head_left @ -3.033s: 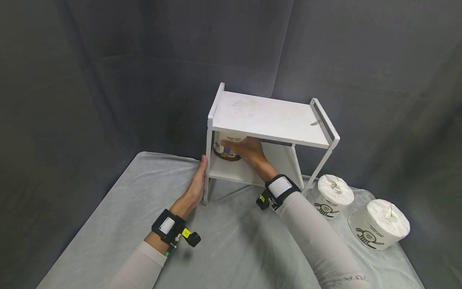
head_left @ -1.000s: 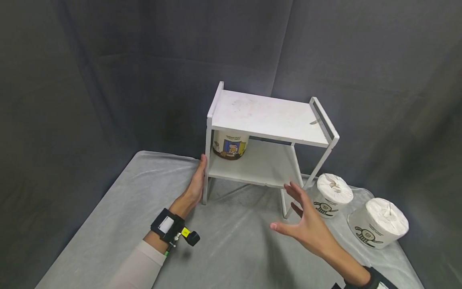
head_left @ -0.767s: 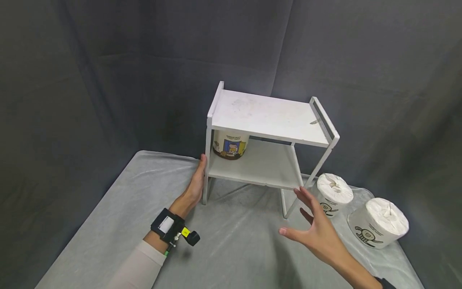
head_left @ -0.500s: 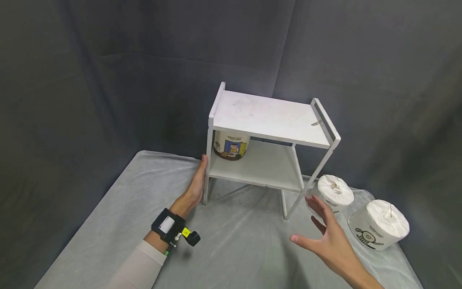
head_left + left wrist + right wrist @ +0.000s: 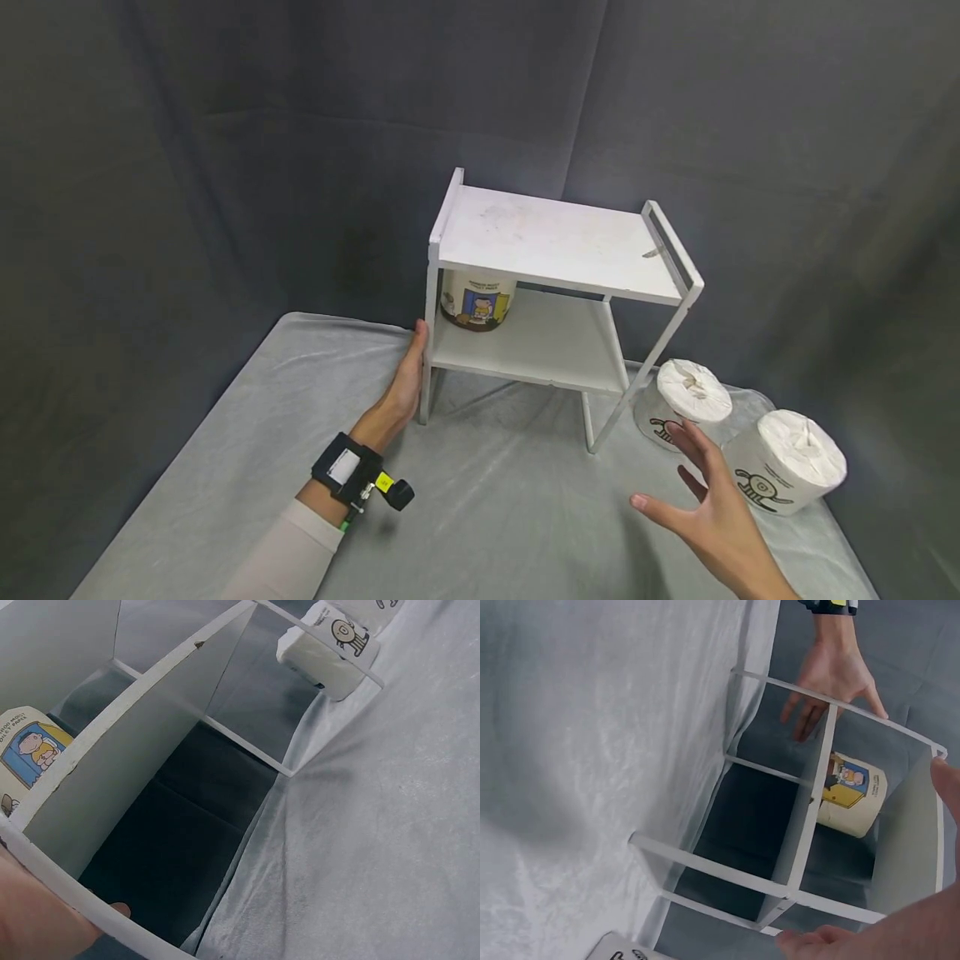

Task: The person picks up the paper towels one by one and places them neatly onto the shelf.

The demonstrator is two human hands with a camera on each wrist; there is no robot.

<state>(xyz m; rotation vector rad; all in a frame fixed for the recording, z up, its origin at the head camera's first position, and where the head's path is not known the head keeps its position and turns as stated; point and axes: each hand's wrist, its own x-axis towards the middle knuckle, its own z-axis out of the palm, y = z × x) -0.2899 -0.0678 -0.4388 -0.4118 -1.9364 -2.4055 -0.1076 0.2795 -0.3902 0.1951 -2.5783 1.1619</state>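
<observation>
My left hand (image 5: 405,379) rests against the left side of a white two-tier shelf (image 5: 555,242), fingers mostly straight and thumb up along the front leg. In the right wrist view, that left hand (image 5: 836,679) lies spread at the side frame, its fingertips reaching past the bar. On the lower board, at its left end, stands a wrapped toilet roll (image 5: 477,307) with a cartoon picture. My right hand (image 5: 716,508) holds nothing, thumb and fingers spread apart, over the cloth in front of two white wrapped toilet rolls. Its fingertips overlap the nearer-to-shelf roll (image 5: 690,392) in the head view.
The second white roll (image 5: 787,462) stands further right, near the table's right edge. A pale grey cloth (image 5: 480,500) covers the table. Dark grey curtains (image 5: 337,167) hang close behind the shelf and along both sides.
Three seconds ago my right hand held the cartoon toilet roll inside the shelf. It has let go, drawn back out, and moved right toward the white rolls. The left hand stays at the shelf's side.
</observation>
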